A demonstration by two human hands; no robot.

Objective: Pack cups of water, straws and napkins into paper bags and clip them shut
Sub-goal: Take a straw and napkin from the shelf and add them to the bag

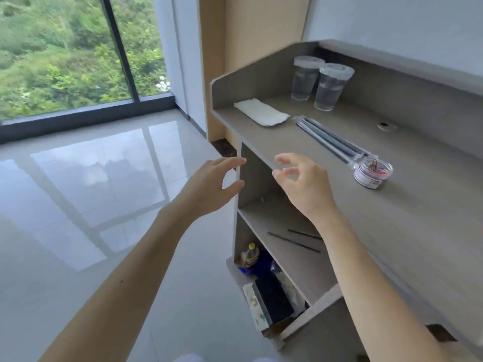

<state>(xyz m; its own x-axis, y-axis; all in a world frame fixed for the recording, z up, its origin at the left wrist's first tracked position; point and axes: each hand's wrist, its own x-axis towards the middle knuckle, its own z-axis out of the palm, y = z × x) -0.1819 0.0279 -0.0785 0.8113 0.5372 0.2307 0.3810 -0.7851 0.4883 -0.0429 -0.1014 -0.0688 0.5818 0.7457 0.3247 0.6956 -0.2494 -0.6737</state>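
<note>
Head-height, downward, seemingly tilted, over desk [418,231]

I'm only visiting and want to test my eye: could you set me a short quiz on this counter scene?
1. True or false: the left hand and the right hand both hold nothing.
2. How many covered cups of water stand on the counter? A one, B two, C four.
3. Fill in: the tub of clips sits at the near end of the bundle of ____.
Key: 1 true; 2 B; 3 straws.
</note>
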